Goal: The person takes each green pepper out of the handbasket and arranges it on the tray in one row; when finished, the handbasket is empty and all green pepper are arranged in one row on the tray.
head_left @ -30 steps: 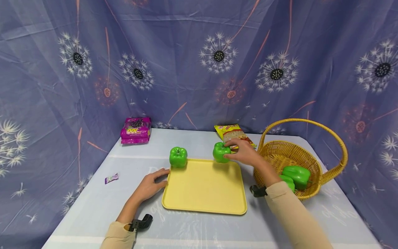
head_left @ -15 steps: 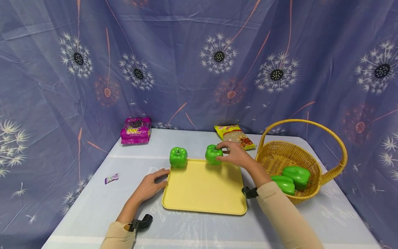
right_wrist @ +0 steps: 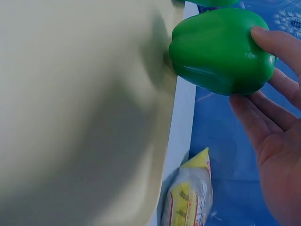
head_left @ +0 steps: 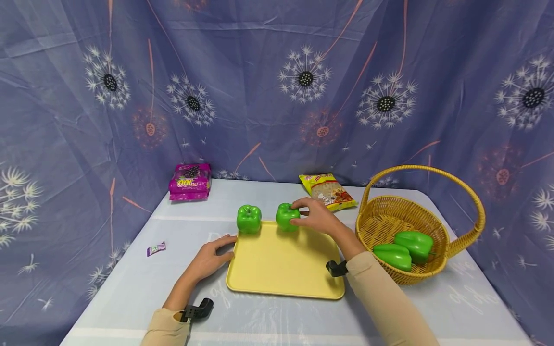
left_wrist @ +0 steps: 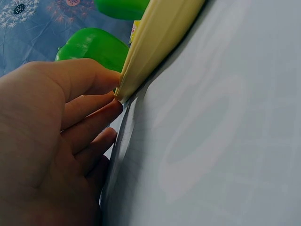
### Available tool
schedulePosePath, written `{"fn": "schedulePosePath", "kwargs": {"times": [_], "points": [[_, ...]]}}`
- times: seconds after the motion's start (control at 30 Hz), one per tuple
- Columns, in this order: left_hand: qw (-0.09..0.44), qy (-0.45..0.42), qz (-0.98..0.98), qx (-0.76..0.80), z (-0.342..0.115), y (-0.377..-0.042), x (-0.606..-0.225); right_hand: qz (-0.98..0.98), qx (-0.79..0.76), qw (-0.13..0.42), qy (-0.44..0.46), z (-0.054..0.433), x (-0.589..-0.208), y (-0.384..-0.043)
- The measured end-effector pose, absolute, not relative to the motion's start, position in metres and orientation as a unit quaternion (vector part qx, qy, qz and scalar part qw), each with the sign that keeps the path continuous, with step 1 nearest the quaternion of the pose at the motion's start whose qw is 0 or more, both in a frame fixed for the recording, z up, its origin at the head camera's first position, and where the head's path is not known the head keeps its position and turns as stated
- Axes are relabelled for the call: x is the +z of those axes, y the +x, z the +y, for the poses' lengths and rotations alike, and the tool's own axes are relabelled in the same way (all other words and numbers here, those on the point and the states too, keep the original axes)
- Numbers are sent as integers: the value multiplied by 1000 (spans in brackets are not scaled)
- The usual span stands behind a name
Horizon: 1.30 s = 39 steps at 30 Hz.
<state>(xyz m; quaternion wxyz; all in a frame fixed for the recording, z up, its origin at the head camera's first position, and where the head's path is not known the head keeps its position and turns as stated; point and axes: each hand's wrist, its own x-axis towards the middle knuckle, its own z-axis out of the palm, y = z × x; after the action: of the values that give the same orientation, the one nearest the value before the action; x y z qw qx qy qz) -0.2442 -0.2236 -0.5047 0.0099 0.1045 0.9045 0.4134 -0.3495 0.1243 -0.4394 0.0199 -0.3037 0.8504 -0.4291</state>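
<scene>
My right hand (head_left: 319,216) grips a green bell pepper (head_left: 286,217) between thumb and fingers at the far edge of the yellow tray (head_left: 285,269). In the right wrist view the same bell pepper (right_wrist: 221,52) is at the tray's rim; whether it touches is hard to tell. A second green bell pepper (head_left: 248,219) stands at the tray's far left corner. My left hand (head_left: 209,259) rests beside the tray's left side, and its fingertips touch the rim in the left wrist view, fingers nearly straight.
A wicker basket (head_left: 441,230) with a tall handle stands on the right, holding two green bell peppers (head_left: 413,246). Behind the tray lies a yellow snack bag (head_left: 329,190). A purple packet (head_left: 189,182) and a small wrapped candy (head_left: 156,248) lie on the left.
My right hand has carried the bell pepper leftward along the tray's far edge, toward the other pepper. The left hand has stayed in place.
</scene>
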Motion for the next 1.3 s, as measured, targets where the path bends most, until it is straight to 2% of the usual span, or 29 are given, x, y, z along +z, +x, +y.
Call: {"fn": "schedulePosePath", "kwargs": {"times": [0.3,0.73,1.3], "points": [[6,104,905,412,-223,-245,-507,859,-404,8,-314,101,-441,-349],[1,104,903,417,-225,-244,-507,864,-387,18,-323,78,-444,-346],[9,99,905,413,-222,-244,-506,878,-335,0,-341,100,-427,-337]]}}
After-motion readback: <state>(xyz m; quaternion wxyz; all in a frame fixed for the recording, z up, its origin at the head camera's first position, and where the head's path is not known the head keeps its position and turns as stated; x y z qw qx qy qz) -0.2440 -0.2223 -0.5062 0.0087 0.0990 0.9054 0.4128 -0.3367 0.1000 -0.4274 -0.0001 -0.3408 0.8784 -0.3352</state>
